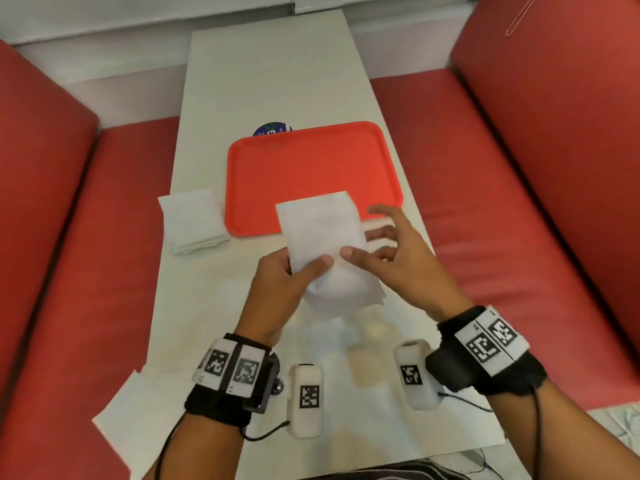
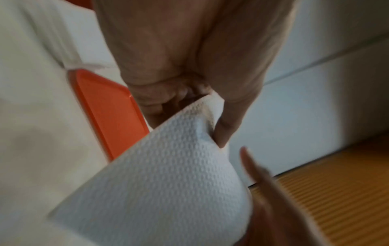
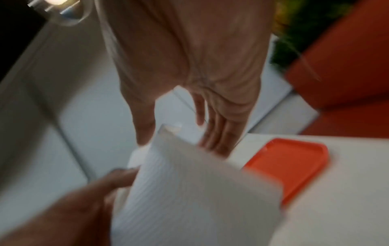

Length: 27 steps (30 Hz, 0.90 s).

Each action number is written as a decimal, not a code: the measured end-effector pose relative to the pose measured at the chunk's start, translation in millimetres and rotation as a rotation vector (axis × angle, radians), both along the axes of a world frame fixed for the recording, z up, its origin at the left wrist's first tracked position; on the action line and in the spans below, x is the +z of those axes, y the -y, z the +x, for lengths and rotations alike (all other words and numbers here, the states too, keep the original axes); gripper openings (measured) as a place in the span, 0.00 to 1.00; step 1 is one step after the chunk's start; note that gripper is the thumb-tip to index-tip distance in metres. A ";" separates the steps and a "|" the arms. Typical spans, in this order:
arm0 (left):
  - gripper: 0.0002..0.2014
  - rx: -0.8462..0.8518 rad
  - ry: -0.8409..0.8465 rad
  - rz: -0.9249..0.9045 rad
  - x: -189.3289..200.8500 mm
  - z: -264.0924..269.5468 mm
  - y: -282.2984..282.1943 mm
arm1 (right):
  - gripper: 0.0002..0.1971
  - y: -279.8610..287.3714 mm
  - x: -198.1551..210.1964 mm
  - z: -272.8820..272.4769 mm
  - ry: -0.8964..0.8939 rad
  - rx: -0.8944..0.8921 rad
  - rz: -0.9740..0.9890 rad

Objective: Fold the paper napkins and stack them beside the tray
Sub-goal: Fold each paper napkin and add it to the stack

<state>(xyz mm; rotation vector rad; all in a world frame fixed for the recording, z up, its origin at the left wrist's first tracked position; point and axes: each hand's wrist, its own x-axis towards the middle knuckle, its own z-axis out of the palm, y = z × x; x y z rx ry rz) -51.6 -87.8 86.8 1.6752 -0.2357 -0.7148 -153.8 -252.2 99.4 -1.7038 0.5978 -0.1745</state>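
A white embossed paper napkin [image 1: 320, 233] [image 2: 168, 174] [image 3: 200, 191] is held up above the table, just in front of the orange tray [image 1: 311, 161] [image 2: 109, 116] [image 3: 290, 163]. My left hand [image 1: 306, 266] [image 2: 195, 114] pinches its lower part between thumb and fingers, and the paper bulges below the grip. My right hand [image 1: 367, 237] [image 3: 179, 133] is beside the napkin's right edge with straight, spread fingers; its thumb tip touches the sheet. A stack of folded napkins [image 1: 194, 220] lies on the table against the tray's left side.
The narrow white table [image 1: 263, 71] runs between two red benches [image 1: 69, 237]. An unfolded napkin [image 1: 138, 410] hangs over the near left table edge. A round blue sticker [image 1: 272, 128] shows behind the tray. The tray's inside is bare.
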 end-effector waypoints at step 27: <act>0.13 -0.007 0.151 -0.404 46.2 -57.7 -8.5 | 0.03 11.0 37.7 -63.6 0.394 -0.005 0.074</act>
